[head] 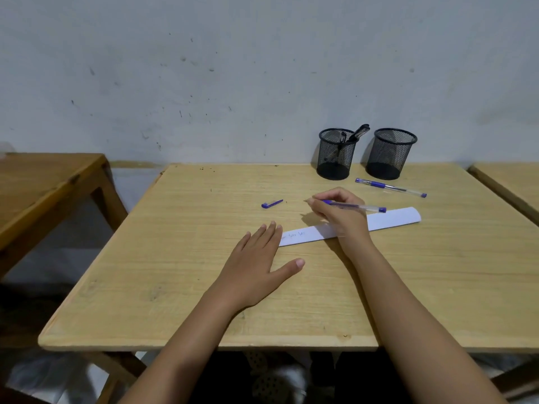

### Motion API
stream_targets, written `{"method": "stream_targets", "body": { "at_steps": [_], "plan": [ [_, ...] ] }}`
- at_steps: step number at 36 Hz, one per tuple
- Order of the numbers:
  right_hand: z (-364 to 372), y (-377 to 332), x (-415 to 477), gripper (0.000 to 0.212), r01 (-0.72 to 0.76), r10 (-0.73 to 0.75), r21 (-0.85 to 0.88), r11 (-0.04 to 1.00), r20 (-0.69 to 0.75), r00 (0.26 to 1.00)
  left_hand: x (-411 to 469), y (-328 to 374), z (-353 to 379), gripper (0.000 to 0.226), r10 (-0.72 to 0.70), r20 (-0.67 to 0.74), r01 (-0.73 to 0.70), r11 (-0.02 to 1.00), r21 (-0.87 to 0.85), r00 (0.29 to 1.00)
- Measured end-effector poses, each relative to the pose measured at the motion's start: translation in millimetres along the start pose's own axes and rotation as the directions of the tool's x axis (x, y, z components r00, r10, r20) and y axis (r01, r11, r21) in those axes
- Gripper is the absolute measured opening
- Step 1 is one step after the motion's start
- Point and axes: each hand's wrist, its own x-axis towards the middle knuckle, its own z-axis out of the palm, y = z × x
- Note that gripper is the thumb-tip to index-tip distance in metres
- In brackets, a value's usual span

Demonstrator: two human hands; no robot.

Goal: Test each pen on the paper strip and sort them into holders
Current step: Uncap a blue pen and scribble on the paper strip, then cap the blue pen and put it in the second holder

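Note:
My right hand (pixel 338 212) holds an uncapped blue pen (pixel 357 206), its tip pointing left above the table, just beyond the white paper strip (pixel 390 218). The strip lies slantwise and carries a few scribbles near its left end. My left hand (pixel 256 258) rests flat on the table, fingertips touching the strip's left end. The pen's blue cap (pixel 271 203) lies loose to the left. A second capped blue pen (pixel 390 187) lies in front of two black mesh holders. The left holder (pixel 337 154) contains two dark pens; the right holder (pixel 389 154) looks empty.
The light wooden table (pixel 204 287) stands against a grey wall. A darker wooden table (pixel 43 182) is at the left and another table's corner (pixel 510 182) at the right. The holders stand at the table's far edge.

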Motion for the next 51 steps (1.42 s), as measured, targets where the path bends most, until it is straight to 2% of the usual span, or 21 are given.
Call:
{"method": "stream_targets", "body": {
  "at_steps": [5, 9, 11, 16, 21, 24, 26, 29, 35, 44, 47, 49, 51],
  "plan": [
    [-5, 0, -3, 0.016, -0.040, 0.039, 0.214, 0.976, 0.008, 0.999, 4, -1, -16, 0.074, -0.015, -0.035, 0.007, 0.971, -0.239, 0.999],
    [-5, -4, -2, 0.023, -0.089, 0.094, 0.329, 0.940, 0.002, 0.996, 28, -10, -32, 0.044, -0.078, -0.196, 0.010, 0.945, -0.327, 0.977],
    [-5, -6, -2, 0.022, -0.108, 0.112, 0.366, 0.924, 0.012, 0.994, 45, -18, -35, 0.031, -0.128, -0.206, 0.052, 0.938, -0.341, 0.970],
    [-6, -7, 1, 0.021, -0.139, 0.149, 0.450, 0.882, 0.011, 0.989, 88, -33, -30, 0.027, -0.161, -0.214, 0.107, 0.964, -0.245, 0.964],
    [-10, -10, 3, 0.019, -0.141, 0.158, 0.486, 0.862, 0.007, 0.987, 105, -33, -24, 0.018, -0.089, -0.296, 0.012, 0.968, -0.252, 0.951],
    [-12, -16, 5, 0.017, -0.139, 0.156, 0.510, 0.849, 0.011, 0.988, 103, -27, -29, 0.008, -0.089, -0.312, -0.018, 0.946, -0.325, 0.946],
    [-12, -20, 6, 0.017, -0.133, 0.140, 0.501, 0.855, 0.025, 0.990, 99, -21, -33, 0.004, -0.117, -0.299, -0.037, 0.885, -0.464, 0.947],
    [-14, -28, 8, 0.015, -0.099, 0.087, 0.461, 0.882, 0.047, 0.995, 92, -9, -39, 0.010, -0.137, -0.293, -0.103, 0.731, -0.674, 0.946],
    [-21, -39, 8, 0.007, -0.014, -0.012, 0.383, 0.924, 0.064, 0.998, 87, 13, -58, 0.019, -0.049, -0.333, -0.199, 0.716, -0.669, 0.942],
    [-36, -51, -3, 0.008, 0.061, -0.095, 0.221, 0.973, 0.149, 0.984, 79, 35, -65, 0.014, 0.035, -0.316, -0.259, 0.662, -0.703, 0.948],
    [-44, -55, -7, 0.011, 0.070, -0.093, 0.144, 0.987, 0.165, 0.982, 75, 44, -68, 0.014, 0.002, -0.292, -0.251, 0.515, -0.820, 0.957],
    [-49, -57, -8, 0.012, 0.061, -0.087, 0.145, 0.988, 0.176, 0.981, 71, 49, -69, 0.013, 0.000, -0.249, -0.229, 0.387, -0.893, 0.969],
    [-52, -58, -9, 0.012, 0.078, -0.102, 0.138, 0.987, 0.181, 0.978, 68, 53, -68, 0.016, 0.007, -0.214, -0.206, 0.308, -0.929, 0.977]
  ]
}}
